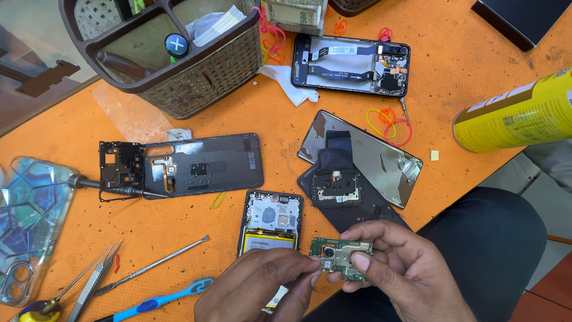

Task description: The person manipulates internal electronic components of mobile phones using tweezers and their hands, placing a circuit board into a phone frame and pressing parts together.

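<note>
Gripping a green circuit board [341, 260] between them, left hand [256, 292] and right hand [399, 268] hover past the orange tabletop [179, 220] near edge, just beside an opened phone [271, 222].

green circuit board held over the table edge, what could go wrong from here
1. The circuit board is pinched only by the fingertips of the left hand and right hand near the table edge; a slip might drop it.
2. Bare fingers on its camera could smudge the lens.
</note>
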